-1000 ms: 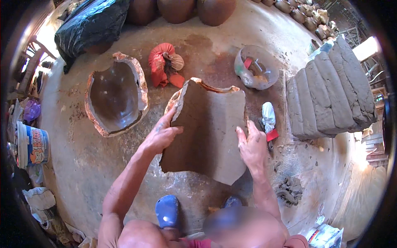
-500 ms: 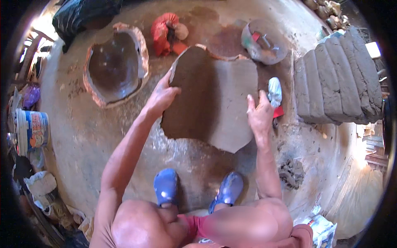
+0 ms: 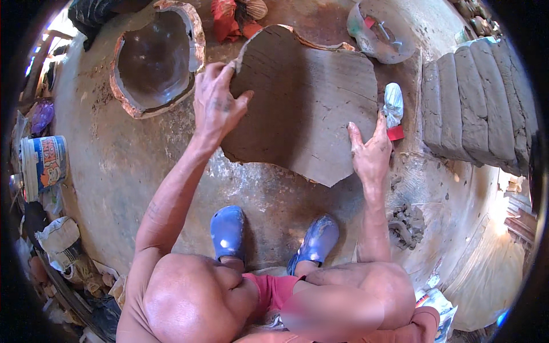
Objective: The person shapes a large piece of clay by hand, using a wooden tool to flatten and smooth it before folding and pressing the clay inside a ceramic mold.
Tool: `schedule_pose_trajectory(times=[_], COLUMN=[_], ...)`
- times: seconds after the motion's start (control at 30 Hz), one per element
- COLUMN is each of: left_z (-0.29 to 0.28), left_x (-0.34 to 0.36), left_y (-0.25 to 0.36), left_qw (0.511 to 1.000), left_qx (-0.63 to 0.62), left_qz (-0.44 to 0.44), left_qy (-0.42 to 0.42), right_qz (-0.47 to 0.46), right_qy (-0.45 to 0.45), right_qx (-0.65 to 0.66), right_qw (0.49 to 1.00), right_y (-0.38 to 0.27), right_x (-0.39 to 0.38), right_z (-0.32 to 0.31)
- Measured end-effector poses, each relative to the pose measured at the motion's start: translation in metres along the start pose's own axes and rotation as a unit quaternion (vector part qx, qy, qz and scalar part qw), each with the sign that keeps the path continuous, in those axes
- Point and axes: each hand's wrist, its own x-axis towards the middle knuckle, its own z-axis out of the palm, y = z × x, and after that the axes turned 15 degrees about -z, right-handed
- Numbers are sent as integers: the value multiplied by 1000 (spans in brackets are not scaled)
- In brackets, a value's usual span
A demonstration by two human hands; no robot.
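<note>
A broad, thin grey-brown clay slab (image 3: 334, 114) with ragged edges lies over a curved form, whose orange-brown rough rim (image 3: 320, 43) shows along the far side. At the slab's left edge is my left hand (image 3: 217, 108), its thumb on the clay and its fingers curled over the border. My right hand (image 3: 372, 151) grips the right edge, thumb on top and forefinger just outside; its other fingers are partly hidden. To the left of the slab sits a similar rough-rimmed mould (image 3: 118, 94), its hollow lined with smooth, wet-looking dark clay.
Thick grey clay slabs (image 3: 466, 106) stand stacked at right. Nearby are a pale wrapped bundle (image 3: 393, 103), clay scraps (image 3: 406, 226) and a translucent basin (image 3: 394, 52) holding small tools. Red cloth (image 3: 225, 23) lies at the far side, a bucket (image 3: 48, 163) at left. My blue clogs (image 3: 227, 231) are below.
The view has shifted, so the floor objects sit higher in it. My left hand has moved farther up the slab's left edge; my right hand stays at the right edge.
</note>
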Motion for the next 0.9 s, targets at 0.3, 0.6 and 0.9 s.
schedule_pose_trajectory(times=[0.3, 0.6, 0.9], left_z=[17, -6, -12], left_x=[-7, -2, 6], left_y=[-19, -8, -11], left_qw=[998, 979, 979], left_qx=[-35, 41, -32], left_qz=[-57, -88, -72], left_qy=[-21, -179, -189], right_qz=[-16, 38, 33], right_qy=[56, 27, 13], right_qx=[61, 30, 57], right_qw=[996, 998, 998], right_y=[-1, -13, -26], right_x=[-2, -3, 4], right_z=[10, 9, 0])
